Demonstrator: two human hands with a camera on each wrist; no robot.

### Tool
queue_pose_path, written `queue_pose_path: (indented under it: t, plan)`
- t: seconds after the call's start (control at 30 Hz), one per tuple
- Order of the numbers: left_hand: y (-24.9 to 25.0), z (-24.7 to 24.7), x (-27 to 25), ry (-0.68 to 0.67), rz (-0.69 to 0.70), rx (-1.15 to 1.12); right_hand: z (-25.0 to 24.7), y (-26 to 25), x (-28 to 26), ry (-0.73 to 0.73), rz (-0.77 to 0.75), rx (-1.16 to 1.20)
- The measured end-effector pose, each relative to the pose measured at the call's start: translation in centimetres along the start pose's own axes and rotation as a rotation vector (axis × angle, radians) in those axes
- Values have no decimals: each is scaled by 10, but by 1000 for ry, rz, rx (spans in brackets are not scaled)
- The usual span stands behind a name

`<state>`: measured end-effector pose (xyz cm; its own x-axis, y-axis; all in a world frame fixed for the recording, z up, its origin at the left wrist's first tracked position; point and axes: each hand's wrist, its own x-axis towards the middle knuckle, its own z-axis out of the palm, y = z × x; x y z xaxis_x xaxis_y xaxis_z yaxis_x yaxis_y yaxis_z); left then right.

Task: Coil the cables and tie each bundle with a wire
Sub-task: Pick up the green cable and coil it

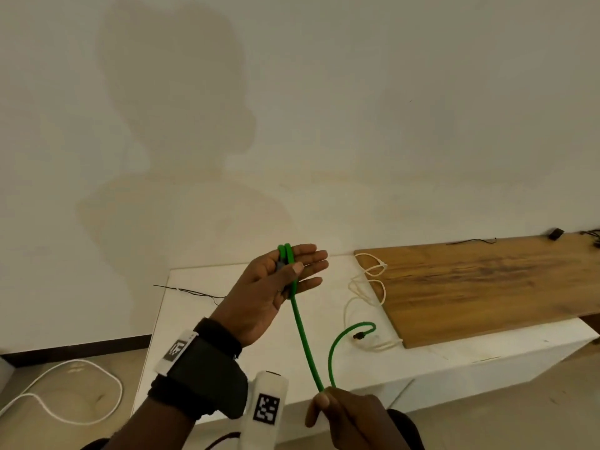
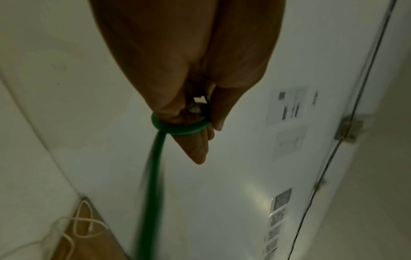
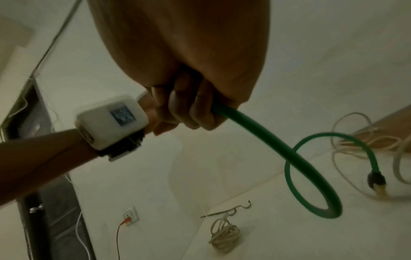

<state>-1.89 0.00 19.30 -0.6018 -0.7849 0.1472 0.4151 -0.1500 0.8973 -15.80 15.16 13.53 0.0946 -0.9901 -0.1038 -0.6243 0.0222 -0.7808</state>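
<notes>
**Green cable looped over left palm**

At frame center, head view: left hand [image 1: 272, 287] raised, fingers straight, thumb pinning green cable [image 1: 300, 329] against palm. Cable runs down to right hand [image 1: 350, 417], lower frame, clenched around it. Free end with black plug [image 1: 358, 336] curls above white table [image 1: 454, 358]. Cream cable [image 1: 367, 287] lies right of center, partly on wooden board [image 1: 487, 287].

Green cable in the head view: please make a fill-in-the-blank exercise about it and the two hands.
1. The green cable loops over the fingers of the ____ hand.
2. The right hand ____ the cable lower down.
3. The cable's free end carries a ____ plug.
4. The cream cable lies partly on the ____ board.

Missing words: left; grips; black; wooden
</notes>
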Motion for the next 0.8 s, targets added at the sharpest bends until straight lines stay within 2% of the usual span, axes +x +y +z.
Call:
queue_pose_path:
  t: [0.07,0.17,0.3,0.4,0.47,0.6,0.73,0.8]
  plan:
    - [-10,-2,-2,18,-53,120,-16,-17,-11,39,-73,-60]
    - [-33,8,-10,-23,-143,358,-46,-39,-19,98,-214,-76]
    - [-43,36,-22,-122,-200,425,-82,-52,-11,212,-388,-170]
    - [-40,51,-30,-161,-238,284,-107,-52,5,322,-432,-229]
    - [-38,56,-34,-175,-228,261,-121,-43,19,372,-409,-224]
    - [-31,67,-41,-216,-184,210,-133,-19,48,359,-291,-106]
    - [-20,78,-42,-225,-85,63,-106,2,57,244,-207,76]
    - [-9,80,-35,-198,-13,-66,-78,7,47,264,-271,-22]
